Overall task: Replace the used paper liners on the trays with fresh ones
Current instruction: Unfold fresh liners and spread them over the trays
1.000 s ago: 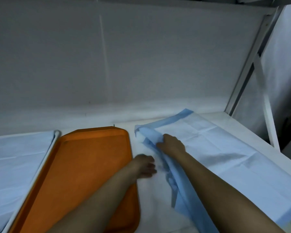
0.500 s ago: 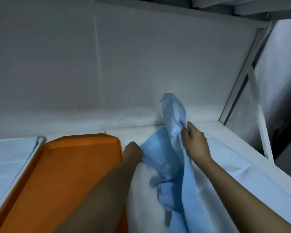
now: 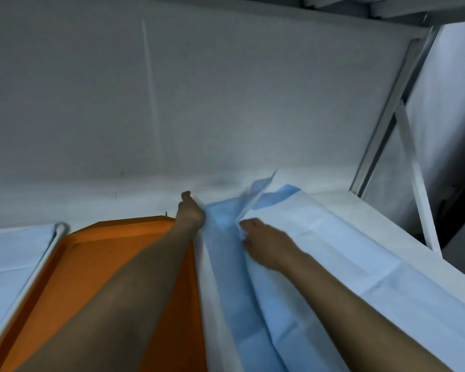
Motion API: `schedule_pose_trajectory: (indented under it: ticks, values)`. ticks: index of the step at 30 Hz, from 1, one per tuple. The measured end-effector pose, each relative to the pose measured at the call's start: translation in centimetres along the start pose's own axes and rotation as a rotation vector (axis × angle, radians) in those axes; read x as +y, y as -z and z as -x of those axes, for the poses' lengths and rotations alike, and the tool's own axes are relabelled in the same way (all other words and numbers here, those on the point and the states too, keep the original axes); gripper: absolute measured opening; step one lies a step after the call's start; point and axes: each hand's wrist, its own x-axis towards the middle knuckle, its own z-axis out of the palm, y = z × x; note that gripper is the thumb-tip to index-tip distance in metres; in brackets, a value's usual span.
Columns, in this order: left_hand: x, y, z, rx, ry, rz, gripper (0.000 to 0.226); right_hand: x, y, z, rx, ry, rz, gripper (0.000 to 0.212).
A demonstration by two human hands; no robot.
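Observation:
An orange tray with no liner lies at lower left, partly under my left forearm. To its right a blue paper liner is spread in a long strip on the white shelf. My left hand grips the liner's far left corner, next to the tray's far right corner. My right hand pinches the liner's edge where it meets a paler blue stack of sheets lying to the right. A corner of paper sticks up behind the hands.
A second tray with a pale liner sits at far left, its white rim against the orange tray. A grey back wall closes the shelf behind. A white metal frame post stands at the right edge of the shelf.
The blue liner, lifted high in my right hand half a second ago, now lies lowered and spread flat. My left hand has moved to its far corner.

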Motion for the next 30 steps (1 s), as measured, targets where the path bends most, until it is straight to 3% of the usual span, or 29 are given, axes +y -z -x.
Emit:
schedule_pose_trajectory:
  ticks: [2, 4, 7, 9, 12, 15, 19, 24, 28, 30]
  values:
    - [-1.3, -0.5, 0.9, -0.021, -0.058, -0.233, 0.074, -0.8, -2.6, 0.0, -0.172, -0.009, -0.073, 0.052]
    - [-2.5, -0.7, 1.7, -0.016, -0.209, -0.576, 0.076, -1.0, -4.5, 0.5, -0.234, -0.038, -0.101, 0.054]
    - [-3.8, -0.7, 2.9, 0.046, -0.437, -0.888, 0.061, -0.9, -6.3, 1.2, -0.083, -0.07, -0.164, 0.035]
    - [-3.9, -0.6, 3.6, 0.09, -0.422, -0.919, 0.045, -0.6, -6.5, 1.4, 0.023, -0.125, -0.265, 0.005]
    - [-3.7, -0.7, 3.8, 0.045, -0.489, -0.96, 0.031, -0.2, -6.2, 1.3, 0.083, -0.234, -0.476, 0.023]
    - [-4.5, -0.9, 2.9, -0.144, -0.602, -1.078, 0.044, 0.3, -5.6, 1.2, 0.131, -0.274, -0.625, 0.026]
    - [-5.3, -0.9, 1.4, -0.188, -0.492, -1.269, 0.065, 1.1, -5.1, 1.1, 0.078, -0.225, -0.573, 0.026]
    - [-4.7, -0.8, -0.4, -0.161, -0.359, -1.309, 0.071, 1.5, -4.7, 1.7, 0.051, -0.087, -0.281, 0.03]
    - [-4.6, -0.7, -1.5, -0.155, -0.285, -1.304, 0.074, 1.4, -4.7, 2.2, 0.081, 0.016, -0.198, 0.03]
    - [-4.4, -0.4, -1.7, -0.154, -0.256, -1.245, 0.071, 1.0, -5.1, 2.1, 0.1, 0.042, -0.186, 0.041]
